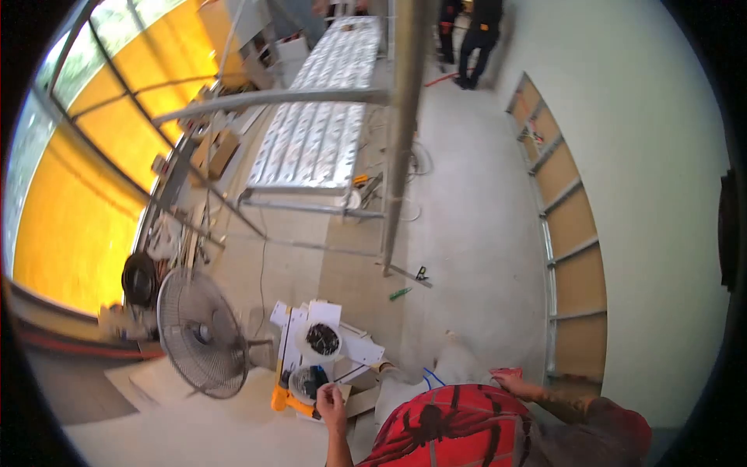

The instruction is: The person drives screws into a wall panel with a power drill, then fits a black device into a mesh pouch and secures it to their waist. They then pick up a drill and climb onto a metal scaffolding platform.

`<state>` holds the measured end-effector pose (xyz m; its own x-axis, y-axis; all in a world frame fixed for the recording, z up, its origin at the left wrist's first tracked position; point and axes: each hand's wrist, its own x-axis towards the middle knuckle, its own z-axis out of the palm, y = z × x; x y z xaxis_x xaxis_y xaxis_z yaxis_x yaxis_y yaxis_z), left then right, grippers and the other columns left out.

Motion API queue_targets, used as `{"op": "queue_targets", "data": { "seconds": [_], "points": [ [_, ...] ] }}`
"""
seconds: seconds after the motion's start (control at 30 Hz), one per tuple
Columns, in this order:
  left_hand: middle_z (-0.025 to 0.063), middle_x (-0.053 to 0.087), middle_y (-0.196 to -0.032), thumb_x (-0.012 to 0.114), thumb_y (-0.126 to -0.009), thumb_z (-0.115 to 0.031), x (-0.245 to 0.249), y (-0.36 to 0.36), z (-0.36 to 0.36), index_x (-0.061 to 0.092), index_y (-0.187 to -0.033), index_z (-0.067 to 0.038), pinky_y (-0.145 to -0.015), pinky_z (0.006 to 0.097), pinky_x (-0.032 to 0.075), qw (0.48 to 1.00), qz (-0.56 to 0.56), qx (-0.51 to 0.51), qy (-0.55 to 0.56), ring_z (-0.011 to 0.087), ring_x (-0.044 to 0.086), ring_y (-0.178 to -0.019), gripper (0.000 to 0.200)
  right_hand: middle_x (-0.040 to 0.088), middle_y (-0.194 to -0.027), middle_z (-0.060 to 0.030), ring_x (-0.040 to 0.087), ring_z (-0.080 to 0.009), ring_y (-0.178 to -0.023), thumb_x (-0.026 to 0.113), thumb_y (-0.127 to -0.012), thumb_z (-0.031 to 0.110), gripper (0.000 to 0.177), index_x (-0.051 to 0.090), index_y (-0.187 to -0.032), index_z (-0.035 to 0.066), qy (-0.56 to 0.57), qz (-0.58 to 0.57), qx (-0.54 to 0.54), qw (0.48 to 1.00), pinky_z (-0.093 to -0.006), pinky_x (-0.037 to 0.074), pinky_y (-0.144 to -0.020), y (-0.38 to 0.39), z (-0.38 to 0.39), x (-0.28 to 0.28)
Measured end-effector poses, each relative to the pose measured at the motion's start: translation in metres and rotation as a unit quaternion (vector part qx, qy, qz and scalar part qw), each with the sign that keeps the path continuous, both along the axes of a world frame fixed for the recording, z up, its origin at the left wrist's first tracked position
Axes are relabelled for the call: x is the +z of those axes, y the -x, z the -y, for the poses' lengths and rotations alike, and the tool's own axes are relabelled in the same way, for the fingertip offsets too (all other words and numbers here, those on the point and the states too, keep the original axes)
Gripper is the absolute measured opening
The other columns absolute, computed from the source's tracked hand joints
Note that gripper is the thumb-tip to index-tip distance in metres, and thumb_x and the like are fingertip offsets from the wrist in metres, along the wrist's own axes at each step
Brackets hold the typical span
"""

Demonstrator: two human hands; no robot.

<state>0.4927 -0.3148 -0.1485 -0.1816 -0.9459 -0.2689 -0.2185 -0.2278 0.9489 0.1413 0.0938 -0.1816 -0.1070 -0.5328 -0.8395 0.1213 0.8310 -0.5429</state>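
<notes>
My left hand [331, 401] is raised at the lower middle, its fingers drawn together; anything between them is too small to make out. Just beside it are a clear round tub [302, 384] with a dark blue and black item in it and a yellow tool [289, 401]. Above these, a white tub [320, 340] of dark small pieces stands on white boards [362, 349]. On the right, my right hand [510, 381] is closed on a piece of red cloth [506, 372], beside the red patterned shirt [443, 424].
A standing fan [204, 333] is at the left. Metal scaffolding [401, 140] rises ahead, with a ridged metal platform [311, 140] behind. A green tool [400, 293] and a square [421, 274] lie on the floor. Two people [480, 35] stand far off. Wall framing [562, 198] runs along the right.
</notes>
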Motion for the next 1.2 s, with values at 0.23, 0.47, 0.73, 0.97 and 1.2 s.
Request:
{"op": "queue_targets", "data": {
  "seconds": [0.23,0.47,0.73,0.97,1.2],
  "points": [
    [0.0035,0.065,-0.089,0.065,-0.089,-0.012,0.044,0.132,-0.036,0.063,-0.116,-0.006,-0.075,0.0258,0.049,0.896,0.011,-0.43,-0.113,0.0126,0.061,-0.081,0.027,0.038,-0.146,-0.0174,0.034,-0.0224,-0.136,0.038,-0.1,0.043,0.063,0.035,-0.142,-0.004,-0.035,0.021,-0.199,0.979,-0.0347,0.027,-0.111,-0.051,-0.078,0.05],
    [0.0086,0.069,-0.096,0.063,-0.088,-0.031,0.048,0.385,-0.181,0.068,-0.11,-0.013,-0.079,0.0339,0.05,0.547,-0.027,-0.837,-0.02,0.0223,0.064,-0.087,0.029,0.04,-0.144,-0.0174,0.035,-0.0225,-0.135,0.038,-0.1,0.044,0.063,0.036,-0.141,-0.004,0.027,0.023,-0.337,0.941,-0.0349,0.029,-0.11,-0.033,-0.102,0.054],
    [0.0094,0.069,-0.082,0.065,-0.082,-0.029,0.054,0.483,-0.281,0.07,-0.088,-0.01,-0.073,0.0378,0.049,0.368,-0.018,-0.93,-0.024,0.0263,0.064,-0.079,0.021,0.042,-0.143,-0.0174,0.037,-0.0226,-0.133,0.038,-0.1,0.045,0.064,0.037,-0.141,-0.004,0.064,0.02,-0.397,0.915,-0.0351,0.03,-0.109,0.0,-0.133,0.059],
    [0.0134,0.069,-0.086,0.067,-0.08,-0.032,0.06,0.507,-0.315,0.071,-0.095,-0.01,-0.074,0.0422,0.05,0.317,-0.024,-0.943,0.097,0.033,0.065,-0.08,0.027,0.044,-0.141,-0.0173,0.039,-0.0227,-0.132,0.038,-0.099,0.046,0.065,0.037,-0.14,-0.004,0.083,0.012,-0.432,0.898,-0.0354,0.031,-0.108,0.005,-0.125,0.069],
    [0.012,0.071,-0.086,0.068,-0.076,-0.029,0.059,0.509,-0.319,0.074,-0.091,-0.01,-0.072,0.0395,0.051,0.246,-0.028,-0.969,-0.006,0.0295,0.066,-0.077,0.025,0.046,-0.139,-0.0173,0.041,-0.0229,-0.131,0.038,-0.099,0.047,0.065,0.038,-0.14,-0.004,0.086,0.003,-0.452,0.888,-0.0356,0.032,-0.107,-0.007,-0.115,0.088]
  ]
}}
